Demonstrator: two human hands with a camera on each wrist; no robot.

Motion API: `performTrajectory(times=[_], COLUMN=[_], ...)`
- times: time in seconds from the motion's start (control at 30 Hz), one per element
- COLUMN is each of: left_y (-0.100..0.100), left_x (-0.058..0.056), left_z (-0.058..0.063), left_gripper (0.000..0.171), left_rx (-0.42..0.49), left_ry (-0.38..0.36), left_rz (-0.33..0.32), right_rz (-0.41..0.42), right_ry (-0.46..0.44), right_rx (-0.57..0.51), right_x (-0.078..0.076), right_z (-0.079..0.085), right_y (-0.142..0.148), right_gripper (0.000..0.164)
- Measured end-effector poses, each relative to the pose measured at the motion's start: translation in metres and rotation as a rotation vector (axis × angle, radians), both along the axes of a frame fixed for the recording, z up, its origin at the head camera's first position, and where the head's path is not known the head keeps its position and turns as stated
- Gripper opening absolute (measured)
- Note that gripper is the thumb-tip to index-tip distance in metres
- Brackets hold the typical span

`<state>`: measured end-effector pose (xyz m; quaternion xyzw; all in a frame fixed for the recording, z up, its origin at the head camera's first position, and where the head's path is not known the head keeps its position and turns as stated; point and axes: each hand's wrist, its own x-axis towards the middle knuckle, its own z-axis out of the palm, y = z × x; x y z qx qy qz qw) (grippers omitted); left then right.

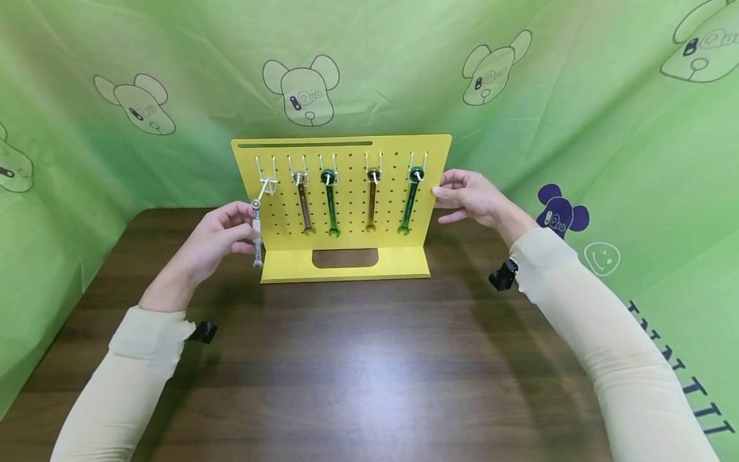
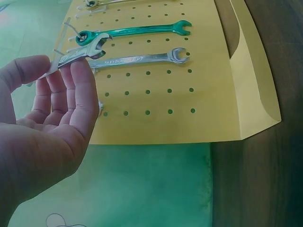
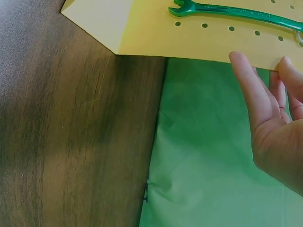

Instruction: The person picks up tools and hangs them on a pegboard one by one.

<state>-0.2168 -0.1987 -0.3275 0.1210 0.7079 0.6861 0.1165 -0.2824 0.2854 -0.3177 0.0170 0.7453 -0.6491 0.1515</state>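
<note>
My left hand (image 1: 216, 235) pinches a silver combination wrench (image 1: 257, 247) between thumb and fingers, in front of the left side of a yellow pegboard (image 1: 358, 199). The wrench hangs upright, its ring end up by the tip of the leftmost white hook (image 1: 267, 185). In the left wrist view its open end (image 2: 97, 47) points past the fingertips and overlaps another silver wrench (image 2: 142, 59) hanging on the board. At the board's right edge, my right hand (image 1: 470, 197) grips the panel, thumb in front and other fingers partly hidden behind it.
On the other hooks hang a silver wrench (image 1: 305, 205), a green wrench (image 1: 331, 205), a gold wrench (image 1: 372, 202) and another green wrench (image 1: 410, 202). The board's folded foot (image 1: 398, 263) rests on a dark wooden table (image 1: 358, 359). A green printed curtain (image 1: 392, 77) hangs close behind.
</note>
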Motion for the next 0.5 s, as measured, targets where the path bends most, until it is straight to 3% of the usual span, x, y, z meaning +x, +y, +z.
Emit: performTrajectory(times=[0.23,0.4,0.5], left_y=[0.001,0.004,0.006], left_x=[-0.007,-0.012,-0.014], left_z=[-0.008,-0.020,-0.028], left_gripper=[0.017,0.010,0.016], left_rx=[-0.003,-0.016,-0.034], left_ry=[-0.012,-0.028,-0.043], left_rz=[0.005,-0.004,-0.020], right_rz=[-0.001,0.002,0.000], right_ry=[0.008,0.002,-0.006], right_rx=[-0.004,-0.010,-0.014], right_x=[0.000,0.000,0.001], right_z=[0.000,0.001,0.000], right_y=[0.000,-0.001,-0.001], right_gripper=[0.016,0.014,0.013])
